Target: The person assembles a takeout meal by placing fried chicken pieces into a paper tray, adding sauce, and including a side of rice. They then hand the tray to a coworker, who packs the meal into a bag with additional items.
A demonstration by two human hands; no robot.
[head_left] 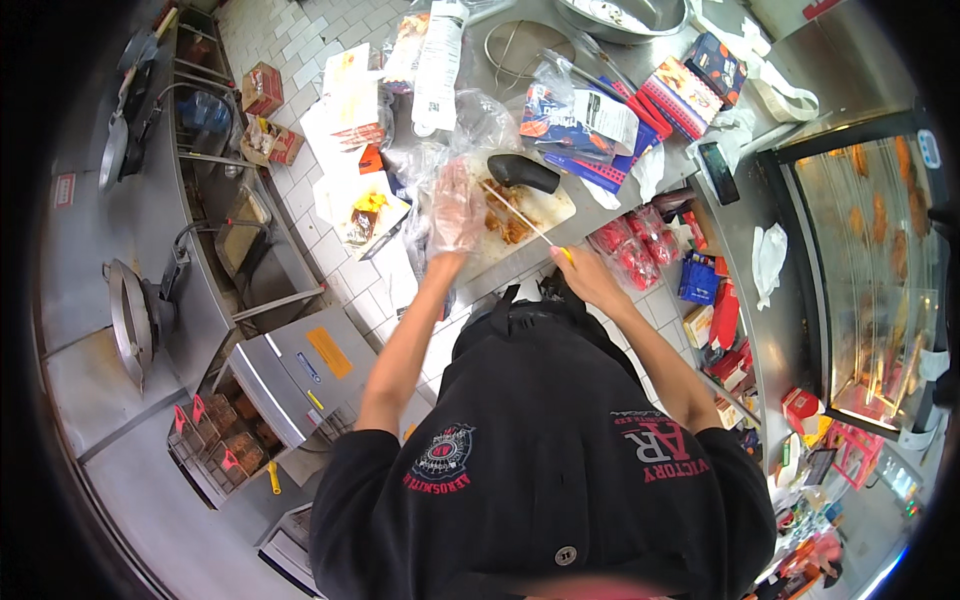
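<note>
A: Nearest the camera, the person's black shirt (545, 470). What do the hands hold?

B: The right hand (588, 277), at the desk's (640, 215) near edge, has its fingers closed on a thin wooden skewer (520, 214). The gloved left hand (456, 208) lies spread, flat on browned meat pieces (506, 225) on the white cutting board (535, 212).

A: Progress?

B: Judged early: the skewer's tip lies among the meat, just beside the left fingers; whether any piece is threaded cannot be told. A dark cleaver handle (523, 172) rests at the board's far edge.

A steel counter (590, 225) carries a white cutting board (535, 215), a metal bowl (625, 20), and coloured packets (590, 130).
</note>
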